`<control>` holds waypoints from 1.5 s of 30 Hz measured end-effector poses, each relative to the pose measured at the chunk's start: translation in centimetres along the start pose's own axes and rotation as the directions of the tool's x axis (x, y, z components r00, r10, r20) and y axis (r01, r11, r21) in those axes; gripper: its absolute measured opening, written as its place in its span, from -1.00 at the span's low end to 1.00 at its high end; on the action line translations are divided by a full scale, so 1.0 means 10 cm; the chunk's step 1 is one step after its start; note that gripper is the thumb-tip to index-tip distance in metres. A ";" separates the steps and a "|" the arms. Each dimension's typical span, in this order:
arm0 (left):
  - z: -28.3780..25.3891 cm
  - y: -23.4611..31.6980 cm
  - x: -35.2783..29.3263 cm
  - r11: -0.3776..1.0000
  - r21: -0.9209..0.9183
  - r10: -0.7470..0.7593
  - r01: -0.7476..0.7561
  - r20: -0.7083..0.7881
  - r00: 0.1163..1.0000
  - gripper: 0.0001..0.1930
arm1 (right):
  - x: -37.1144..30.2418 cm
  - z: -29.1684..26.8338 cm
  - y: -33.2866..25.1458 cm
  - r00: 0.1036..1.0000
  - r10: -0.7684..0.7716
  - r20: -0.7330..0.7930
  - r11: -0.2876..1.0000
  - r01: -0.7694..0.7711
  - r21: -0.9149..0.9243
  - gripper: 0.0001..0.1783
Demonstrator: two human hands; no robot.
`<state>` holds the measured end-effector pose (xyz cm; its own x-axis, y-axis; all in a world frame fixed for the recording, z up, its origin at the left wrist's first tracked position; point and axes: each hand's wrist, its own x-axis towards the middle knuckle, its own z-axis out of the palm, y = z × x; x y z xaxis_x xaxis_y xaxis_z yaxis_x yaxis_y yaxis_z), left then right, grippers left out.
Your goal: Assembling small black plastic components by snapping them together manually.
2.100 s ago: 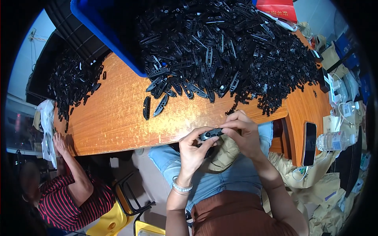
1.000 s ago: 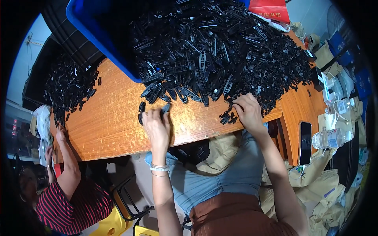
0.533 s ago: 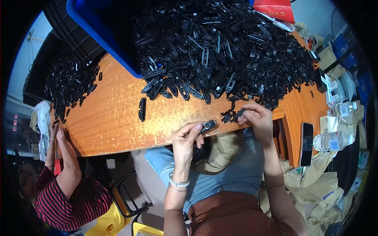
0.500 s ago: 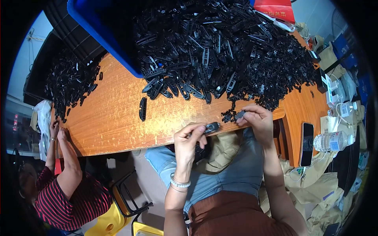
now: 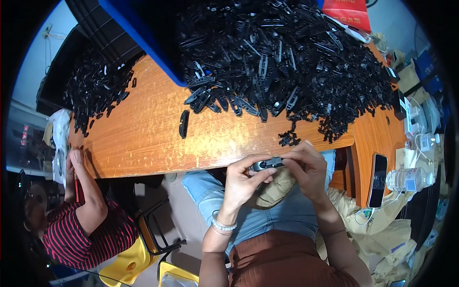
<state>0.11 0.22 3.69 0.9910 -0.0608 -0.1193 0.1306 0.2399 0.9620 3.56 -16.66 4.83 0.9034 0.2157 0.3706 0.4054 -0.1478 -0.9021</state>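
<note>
My left hand pinches a long black plastic part between thumb and fingers, over my lap just off the table's front edge. At its right end my right hand presses a small black plastic piece against it, fingertips closed together. Most of that small piece is hidden by the fingers. Just beyond my right hand, a little cluster of small black pieces lies near the table edge. One separate long black part rests on the wood farther left.
A large heap of long black parts covers the far table, with smaller pieces heaped at right. A blue bin leans at far left. A phone and a bottle are at right. Another person works at left.
My right hand has moved left and down from beside the small cluster, bringing its small piece to the part in my left hand. My left hand has shifted slightly right. The view has shifted too.
</note>
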 end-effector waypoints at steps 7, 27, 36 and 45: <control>-0.04 0.00 0.00 1.000 -0.002 -0.001 0.001 0.001 1.000 -0.76 | -0.04 0.04 0.04 0.994 -0.108 0.005 0.980 0.108 -0.170 -0.88; -0.05 -0.07 -0.07 0.983 0.180 0.039 -0.037 -0.009 0.999 -0.86 | -0.27 0.08 0.15 0.945 0.276 0.173 0.956 -0.289 0.051 -0.74; -0.34 -0.17 -0.10 0.938 0.344 -0.039 -0.047 0.239 0.970 -0.80 | -0.39 0.00 0.30 0.891 0.272 0.363 0.959 -0.280 -0.031 -0.76; -0.50 -0.18 -0.09 0.864 0.499 0.013 -0.063 0.103 0.995 -0.81 | -0.68 0.05 0.64 0.769 0.342 0.540 0.937 -0.321 -0.135 -0.76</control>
<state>-0.82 4.71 0.87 0.9842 -0.1573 -0.0810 0.0355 -0.2728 0.9614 -0.06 -18.63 -3.54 0.7575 0.6370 -0.1426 0.1086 -0.3384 -0.9347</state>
